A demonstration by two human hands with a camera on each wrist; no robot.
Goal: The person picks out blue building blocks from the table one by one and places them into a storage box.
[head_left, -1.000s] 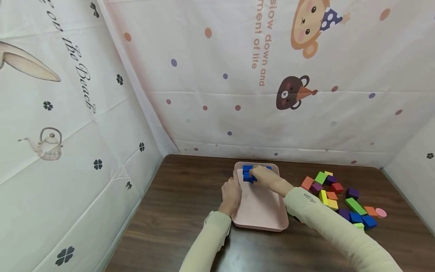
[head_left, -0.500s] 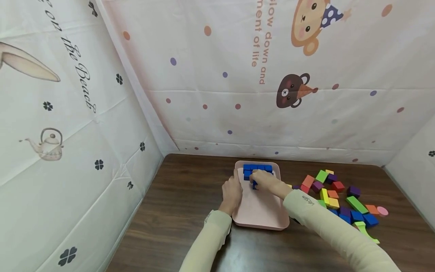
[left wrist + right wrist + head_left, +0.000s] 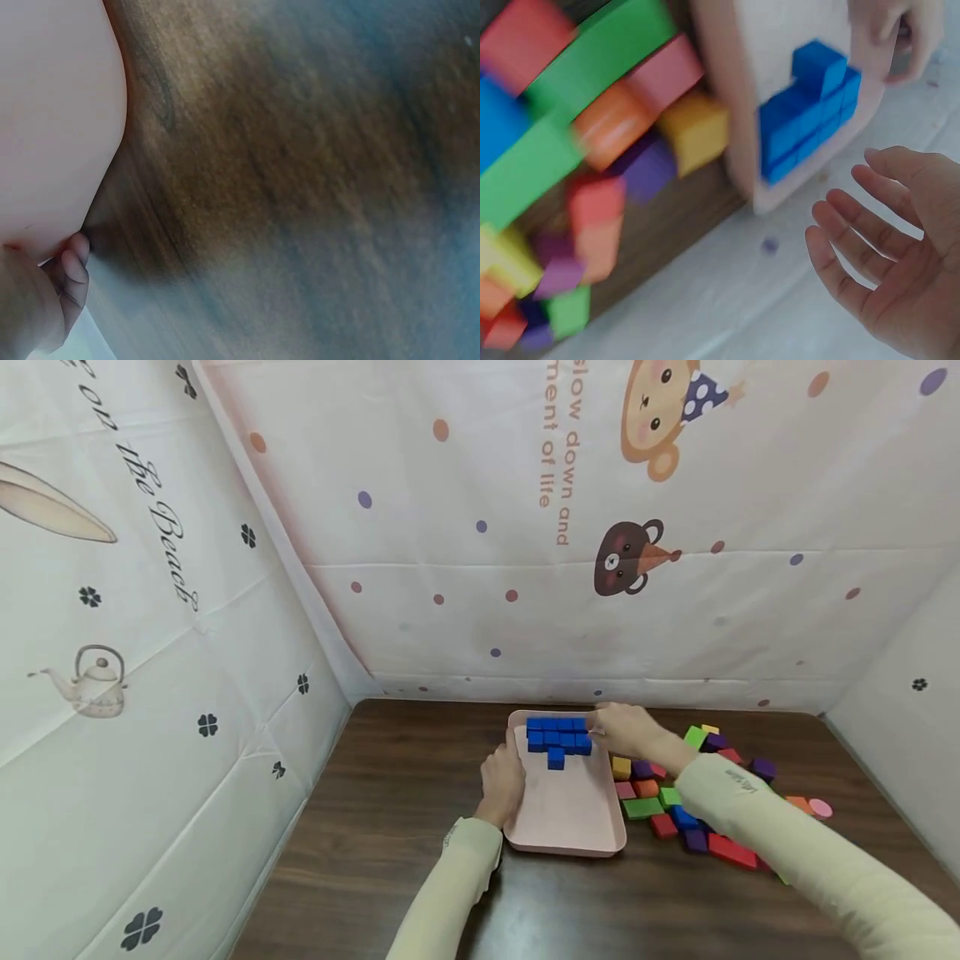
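Note:
A pink tray [image 3: 562, 818] lies on the table with small blue cubes [image 3: 558, 739] in its far part. They form two rows, and a single blue cube [image 3: 556, 758] sits in front, touching the second row. My left hand [image 3: 501, 783] grips the tray's left wall; in the left wrist view its curled fingers [image 3: 75, 259] show at the tray edge. Over the tray's far right corner is my right hand [image 3: 630, 728], holding nothing. Its fingers are spread and relaxed in the right wrist view, apart from the blue cubes.
Right of the tray lie many loose coloured blocks, among them a green block [image 3: 642, 809], a red block [image 3: 732, 852] and an orange block [image 3: 613, 124]. The brown wooden table [image 3: 397, 793] extends left of the tray. A printed white cloth [image 3: 420, 635] hangs behind.
My right hand has let go of the single blue cube and moved right, off the rows. My left hand keeps its grip on the tray. The head view has shifted slightly.

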